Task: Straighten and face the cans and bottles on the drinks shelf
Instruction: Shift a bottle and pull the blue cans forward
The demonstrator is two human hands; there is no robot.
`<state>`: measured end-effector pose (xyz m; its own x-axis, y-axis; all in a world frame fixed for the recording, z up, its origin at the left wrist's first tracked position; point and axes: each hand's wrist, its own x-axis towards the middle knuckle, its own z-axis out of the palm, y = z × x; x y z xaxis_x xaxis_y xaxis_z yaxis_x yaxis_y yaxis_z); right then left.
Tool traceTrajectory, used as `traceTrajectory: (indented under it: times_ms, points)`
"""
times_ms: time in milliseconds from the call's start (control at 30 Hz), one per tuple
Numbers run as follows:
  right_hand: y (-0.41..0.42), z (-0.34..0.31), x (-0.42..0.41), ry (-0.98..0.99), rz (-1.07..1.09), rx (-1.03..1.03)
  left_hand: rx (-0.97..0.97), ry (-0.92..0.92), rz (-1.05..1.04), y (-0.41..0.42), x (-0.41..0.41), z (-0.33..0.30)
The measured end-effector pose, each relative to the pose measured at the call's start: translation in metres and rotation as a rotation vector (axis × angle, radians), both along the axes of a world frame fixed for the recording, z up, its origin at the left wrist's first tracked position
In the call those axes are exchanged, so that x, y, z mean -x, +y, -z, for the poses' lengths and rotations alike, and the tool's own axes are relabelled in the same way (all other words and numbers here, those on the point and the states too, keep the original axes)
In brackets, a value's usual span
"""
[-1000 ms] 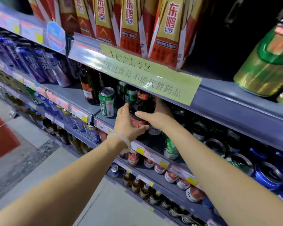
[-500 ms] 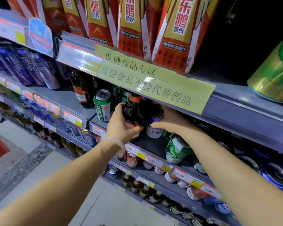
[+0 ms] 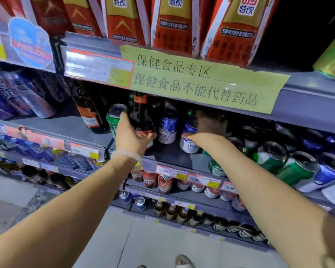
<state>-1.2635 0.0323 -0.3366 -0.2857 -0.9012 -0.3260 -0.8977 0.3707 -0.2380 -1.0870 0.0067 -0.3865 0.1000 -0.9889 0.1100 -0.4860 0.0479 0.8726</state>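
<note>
At the centre of the frame, the left hand (image 3: 132, 135) is gripping a dark bottle (image 3: 141, 118) standing on the drinks shelf (image 3: 174, 157), fingers curled round its lower body. Just right of it, the right hand (image 3: 209, 126) is clasping a blue can (image 3: 189, 137), fingers wrapped over it. Another blue can (image 3: 167, 125) is standing between them.

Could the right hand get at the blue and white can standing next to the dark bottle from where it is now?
Probably yes. The right hand grips another blue can right beside that blue and white can, with nothing between them, though it must let go first.
</note>
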Motion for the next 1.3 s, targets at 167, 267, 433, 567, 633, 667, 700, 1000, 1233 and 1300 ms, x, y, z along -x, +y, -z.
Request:
traceTrajectory:
  times_ms: [167,267,433,567,633,667,700,1000,1233,1300]
  points:
    - [-0.002,0.006,-0.002,0.193,0.025,0.108,0.073,0.028,-0.147,0.03,0.001,0.003]
    - [0.004,0.008,-0.01,0.153,0.027,0.139,0.215,0.012,0.009,0.067,0.009,0.012]
    - [0.032,0.017,-0.012,-0.014,0.027,0.377,0.318,-0.141,0.342,0.055,0.037,-0.01]
    - [0.071,0.013,-0.004,-0.253,0.191,0.659,0.258,-0.382,0.413,0.022,0.06,-0.037]
    - [0.089,0.006,0.001,-0.344,0.183,0.745,0.216,-0.523,0.447,0.006,0.07,-0.036]
    - [0.097,0.002,0.005,-0.381,0.181,0.735,0.176,-0.627,0.469,-0.001,0.075,-0.033]
    - [0.105,0.002,0.009,-0.401,0.177,0.711,0.128,-0.748,0.488,-0.007,0.079,-0.031]
    - [0.154,0.017,0.029,-0.382,0.205,0.597,-0.027,-1.198,0.438,-0.019,0.1,-0.021]
    - [0.177,0.029,0.047,-0.414,0.32,0.554,0.057,-1.153,0.406,-0.009,0.105,-0.033]
    - [0.179,0.03,0.053,-0.407,0.346,0.553,0.011,-1.042,0.441,-0.005,0.105,-0.034]
